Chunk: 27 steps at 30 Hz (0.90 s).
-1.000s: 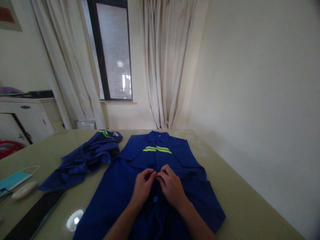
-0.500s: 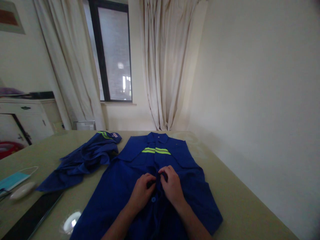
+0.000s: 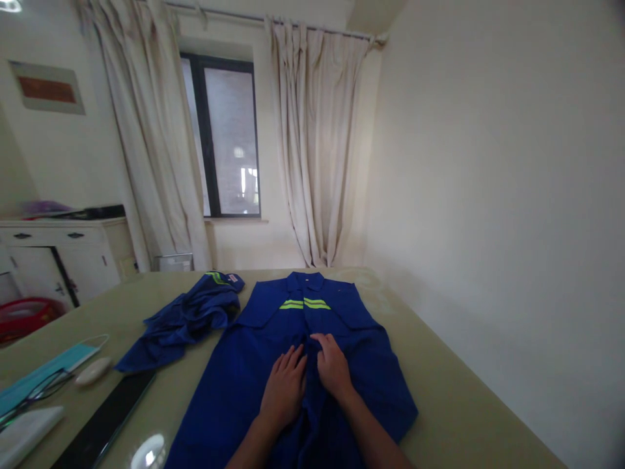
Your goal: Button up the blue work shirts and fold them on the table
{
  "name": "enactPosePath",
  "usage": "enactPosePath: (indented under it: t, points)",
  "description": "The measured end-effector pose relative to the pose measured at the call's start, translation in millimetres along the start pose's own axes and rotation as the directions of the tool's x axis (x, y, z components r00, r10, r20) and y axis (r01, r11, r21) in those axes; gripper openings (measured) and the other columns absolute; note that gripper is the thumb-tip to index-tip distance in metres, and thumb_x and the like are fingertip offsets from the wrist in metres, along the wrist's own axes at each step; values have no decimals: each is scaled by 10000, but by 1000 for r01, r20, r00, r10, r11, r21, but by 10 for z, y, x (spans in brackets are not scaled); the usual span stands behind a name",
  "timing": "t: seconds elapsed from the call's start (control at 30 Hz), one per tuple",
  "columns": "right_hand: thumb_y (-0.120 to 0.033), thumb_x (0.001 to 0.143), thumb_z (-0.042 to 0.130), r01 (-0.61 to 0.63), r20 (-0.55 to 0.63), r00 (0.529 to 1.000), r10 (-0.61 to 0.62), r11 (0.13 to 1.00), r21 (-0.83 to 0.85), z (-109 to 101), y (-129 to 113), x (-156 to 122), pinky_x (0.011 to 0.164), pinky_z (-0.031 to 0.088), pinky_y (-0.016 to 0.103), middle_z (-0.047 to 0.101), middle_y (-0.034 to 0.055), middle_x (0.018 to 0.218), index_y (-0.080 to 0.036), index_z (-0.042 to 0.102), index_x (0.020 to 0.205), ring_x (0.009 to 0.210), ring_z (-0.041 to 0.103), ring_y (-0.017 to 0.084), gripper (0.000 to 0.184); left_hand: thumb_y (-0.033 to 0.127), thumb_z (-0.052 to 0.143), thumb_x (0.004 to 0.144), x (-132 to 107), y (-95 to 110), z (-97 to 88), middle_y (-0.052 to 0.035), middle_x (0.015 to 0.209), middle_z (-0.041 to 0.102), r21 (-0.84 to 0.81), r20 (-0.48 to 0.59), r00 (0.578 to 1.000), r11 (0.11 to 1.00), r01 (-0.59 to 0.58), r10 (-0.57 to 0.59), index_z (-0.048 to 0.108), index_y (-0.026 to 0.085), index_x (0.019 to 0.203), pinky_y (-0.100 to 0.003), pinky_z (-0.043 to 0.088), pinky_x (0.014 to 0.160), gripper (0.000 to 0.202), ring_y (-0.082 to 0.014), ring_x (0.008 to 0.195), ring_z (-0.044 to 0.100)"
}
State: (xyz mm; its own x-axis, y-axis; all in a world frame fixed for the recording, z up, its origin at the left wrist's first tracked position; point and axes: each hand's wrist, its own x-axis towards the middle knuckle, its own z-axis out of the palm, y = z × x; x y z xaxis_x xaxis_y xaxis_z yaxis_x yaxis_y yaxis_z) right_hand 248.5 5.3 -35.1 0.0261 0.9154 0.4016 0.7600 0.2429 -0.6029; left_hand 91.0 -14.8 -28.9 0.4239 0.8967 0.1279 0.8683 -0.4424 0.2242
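Observation:
A blue work shirt (image 3: 244,384) with yellow-green reflective stripes lies spread flat on the table, collar toward the window. My left hand (image 3: 286,387) rests flat on the shirt's front just left of the placket, fingers stretched out. My right hand (image 3: 333,365) lies beside it on the right of the placket, fingers pressed down on the cloth; whether they pinch anything I cannot see. The two hands nearly touch.
A second blue garment (image 3: 188,319) lies crumpled to the left. A blue face mask (image 3: 46,371), a white oval object (image 3: 92,371), a dark flat panel (image 3: 102,423) and glasses (image 3: 34,394) sit at the table's left. The table (image 3: 463,404) meets a wall on the right.
My left hand has opened from a pinch at the placket and now lies flat. Both hands slid slightly toward the collar, and the camera tilted up, showing more of the window and curtains.

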Motion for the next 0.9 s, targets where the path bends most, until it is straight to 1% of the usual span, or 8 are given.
enactPosePath:
  t: [0.1, 0.2, 0.33, 0.43, 0.57, 0.73, 0.8, 0.9]
  points:
    - [-109, 862, 491, -41, 13, 999, 42, 998, -57, -54, -54, -144, 892, 515, 278, 716, 77, 1092, -232, 709, 1169, 1009, 702, 203, 396, 183, 358, 957, -155, 69, -7, -49, 1629, 366, 39, 42, 999, 999, -15, 13, 492, 220, 1494, -499, 294, 1240, 555, -265, 1515, 319]
    - [-287, 948, 527, -102, 33, 994, 107, 987, -126, -137, -120, -195, 818, 523, 298, 752, 75, 1023, -249, 726, 1080, 961, 722, 221, 242, 179, 363, 946, -298, 130, 5, -43, 1642, 323, 41, 58, 998, 999, -16, 14, 470, 235, 1510, -519, 285, 1243, 577, -269, 1526, 288]
    - [-395, 944, 580, -214, 91, 964, 249, 933, -290, -201, -197, -21, 712, 503, 324, 754, 92, 905, -248, 718, 957, 850, 727, 246, 202, 140, 403, 887, -402, 162, 54, -45, 1666, 233, 39, 126, 992, 999, -19, 14, 422, 200, 1537, -515, 249, 1258, 653, -275, 1545, 223]
    - [-399, 959, 563, -197, 94, 968, 234, 933, -300, -123, -205, 164, 732, 489, 319, 730, 104, 930, -223, 707, 871, 890, 710, 240, 243, 108, 418, 846, -401, 117, 114, -33, 1671, 216, 40, 149, 989, 999, -22, 16, 416, 209, 1541, -505, 255, 1253, 702, -275, 1545, 228]
    - [-287, 984, 500, -164, 93, 977, 192, 954, -249, 56, -123, 243, 777, 477, 275, 691, 77, 1048, -240, 693, 953, 965, 677, 203, 201, 95, 394, 861, -383, 49, 173, 31, 1640, 348, -14, 90, 996, 1000, 0, 1, 439, 304, 1524, -438, 325, 1213, 696, -227, 1499, 349]
    - [-144, 962, 417, -111, 141, 983, 121, 991, -77, 98, 30, 177, 880, 456, 227, 672, 8, 1081, -299, 675, 1068, 1033, 648, 145, 319, 95, 345, 917, -319, 128, 95, -44, 1445, 611, -11, -37, 993, 994, 112, -112, 571, 274, 1397, -416, 428, 1065, 561, -243, 1302, 550]
    - [-133, 928, 438, -110, 144, 984, 105, 994, 26, 77, 62, 168, 901, 454, 239, 666, 15, 1082, -289, 680, 1055, 1049, 637, 159, 315, 76, 330, 926, -195, 153, 14, -54, 1307, 687, -12, -73, 987, 989, 146, -146, 643, 264, 1260, -382, 443, 992, 495, -236, 1202, 600]
    - [-167, 872, 519, -131, 136, 984, 116, 986, 104, 59, 76, 165, 882, 461, 264, 669, 26, 1055, -275, 681, 1020, 1038, 630, 192, 244, 130, 345, 974, 92, 120, -96, -68, 1116, 739, -119, -50, 958, 954, 276, -283, 627, 227, 1199, -314, 459, 871, 374, -215, 1062, 666]
